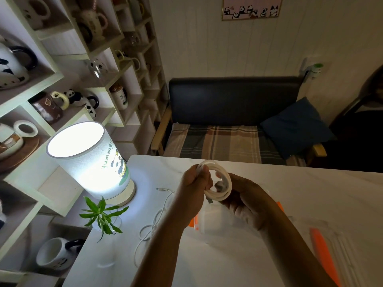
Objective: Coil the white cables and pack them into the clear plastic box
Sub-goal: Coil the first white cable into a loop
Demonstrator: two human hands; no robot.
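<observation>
A white cable wound into a round coil (224, 176) is held up above the table between both hands. My left hand (193, 189) pinches the coil's left side with closed fingers. My right hand (246, 198) grips its lower right side, and a plug end hangs down from the bottom of the coil. Below the hands sits the clear plastic box (217, 224) with orange clips, partly hidden by my wrists. A second white cable (152, 226) lies loose and uncoiled on the table to the left, its plug pointing toward the lamp.
A lit cylinder lamp (91, 160) and a small green plant in a glass (102, 216) stand at the table's left edge. The clear lid with an orange clip (325, 257) lies at the right. A shelf of mugs is on the left, and a sofa stands behind the table.
</observation>
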